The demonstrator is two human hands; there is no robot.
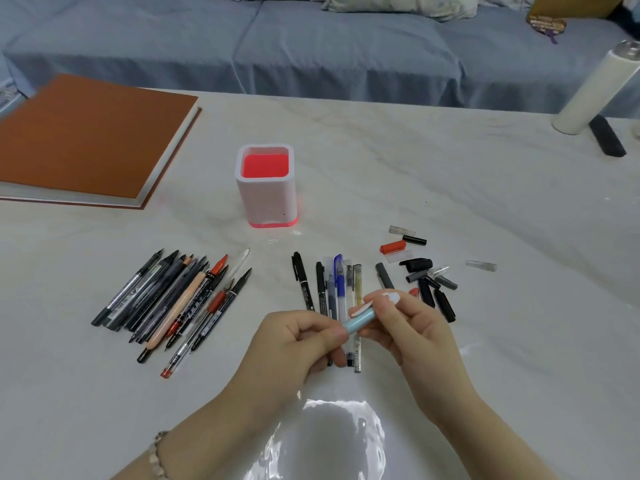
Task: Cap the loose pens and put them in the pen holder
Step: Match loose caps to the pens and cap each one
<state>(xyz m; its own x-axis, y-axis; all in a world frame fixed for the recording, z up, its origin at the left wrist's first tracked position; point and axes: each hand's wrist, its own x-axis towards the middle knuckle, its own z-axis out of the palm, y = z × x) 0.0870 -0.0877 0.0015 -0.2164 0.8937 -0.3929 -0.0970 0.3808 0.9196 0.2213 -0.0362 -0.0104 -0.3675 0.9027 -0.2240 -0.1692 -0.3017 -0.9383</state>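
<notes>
Both my hands hold one light blue pen (360,321) above the table's near middle. My left hand (294,337) grips its lower end, and my right hand (401,327) grips its capped upper end with a white clip. The white pen holder (266,199), red inside, stands upright behind them with nothing visible in it. Several uncapped pens (173,306) lie in a fan at the left. Several capped pens (332,289) lie side by side under my hands. Loose caps (422,271), black, grey, red and transparent, are scattered at the right.
A large brown book (86,140) lies at the table's far left. A white cylinder (595,88) and a black bar (606,135) stand at the far right. A blue sofa (311,46) runs behind the table. Glare marks the near table edge.
</notes>
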